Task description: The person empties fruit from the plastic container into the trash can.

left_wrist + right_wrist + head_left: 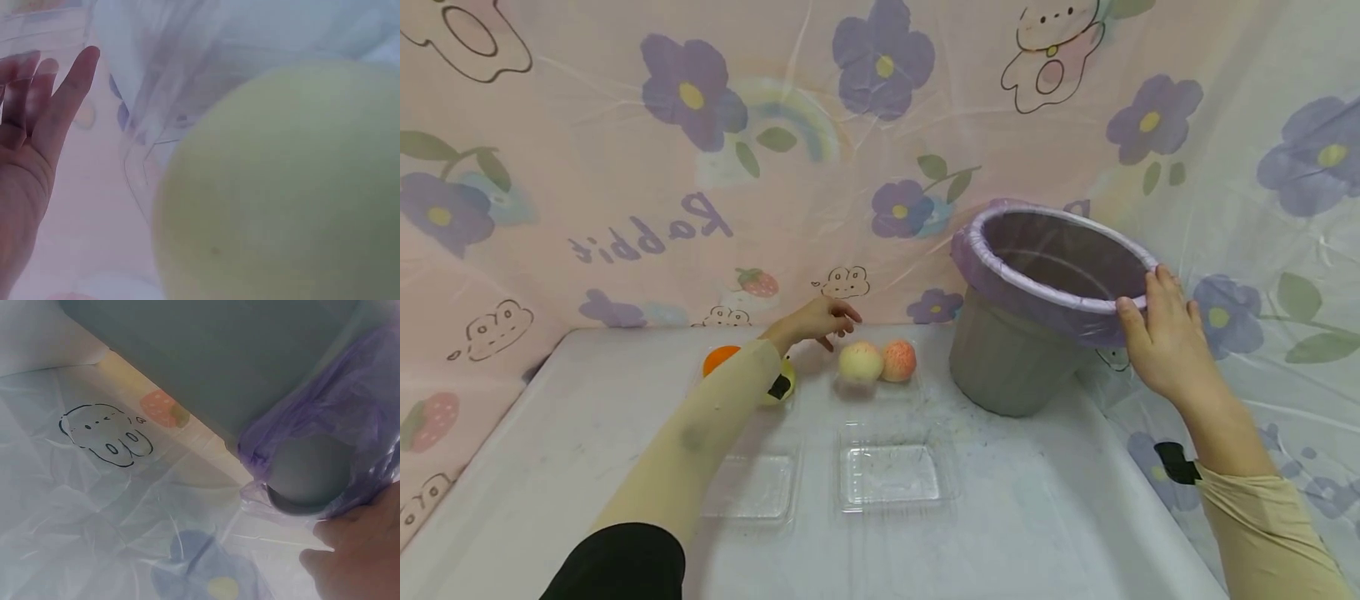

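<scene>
My left hand (pixel 817 320) hovers above the back of the table, fingers loosely spread and holding nothing. Close to its right are a pale yellow-green fruit (pixel 860 363) and a reddish peach (pixel 899 361) in a clear plastic box. Under the left forearm, an orange (pixel 720 359) and a yellow-green fruit (pixel 787 383) are partly hidden. A round, pale green fruit (pixel 281 187) fills much of the left wrist view. My right hand (pixel 1172 342) holds the near right rim of a grey trash bin (pixel 1007 358), over its purple liner bag (pixel 1060 312).
Two clear plastic boxes, one at the centre (pixel 891 473) and one to its left (pixel 756 487), lie nearer on the white-covered table (pixel 1000 517). A patterned curtain (pixel 805 192) rises behind the table and along both sides.
</scene>
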Demonstrator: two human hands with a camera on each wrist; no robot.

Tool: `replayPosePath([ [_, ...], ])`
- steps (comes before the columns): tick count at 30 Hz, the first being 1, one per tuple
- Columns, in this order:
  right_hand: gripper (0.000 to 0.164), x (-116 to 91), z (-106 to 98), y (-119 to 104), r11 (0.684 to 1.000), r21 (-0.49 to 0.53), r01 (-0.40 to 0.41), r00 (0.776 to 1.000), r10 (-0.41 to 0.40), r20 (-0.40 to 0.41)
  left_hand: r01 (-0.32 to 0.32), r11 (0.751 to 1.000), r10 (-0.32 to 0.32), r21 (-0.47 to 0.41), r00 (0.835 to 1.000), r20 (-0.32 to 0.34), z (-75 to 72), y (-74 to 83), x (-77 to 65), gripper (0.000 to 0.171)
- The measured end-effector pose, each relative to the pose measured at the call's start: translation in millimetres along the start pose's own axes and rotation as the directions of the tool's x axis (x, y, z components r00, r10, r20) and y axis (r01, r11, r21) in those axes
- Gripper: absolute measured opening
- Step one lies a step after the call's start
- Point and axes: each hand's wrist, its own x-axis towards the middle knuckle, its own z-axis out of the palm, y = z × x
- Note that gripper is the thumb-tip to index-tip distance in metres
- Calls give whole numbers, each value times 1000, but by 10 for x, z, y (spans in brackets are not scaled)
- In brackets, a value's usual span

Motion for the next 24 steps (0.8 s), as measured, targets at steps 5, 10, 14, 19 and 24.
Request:
replayPosePath([
  [5, 80, 2, -6, 1, 1000, -2, 0, 1000, 0, 2, -20, 998, 18, -56, 999, -40, -22, 16, -47, 30],
  [10, 80, 7, 1, 5, 1000, -5, -2, 1000, 2, 11, -50, 992, 42, -114, 996, -75, -32, 26, -103, 31],
  [14, 80, 12, 6, 8, 1000, -4, -1, 1000, 1, 13, -72, 980, 53, -183, 993, -107, -39, 59, -135, 31],
  [19, 80, 9, 2, 3, 1000, 0, 0, 1000, 0, 9, -95, 966, 59, -240, 986, -154, -62, 178, -187, 35],
  [24, 80, 4, -4, 3, 1000, 1, 0, 1000, 0, 8, -115, 957, 58, -266, 976, -212, -104, 292, -222, 35],
])
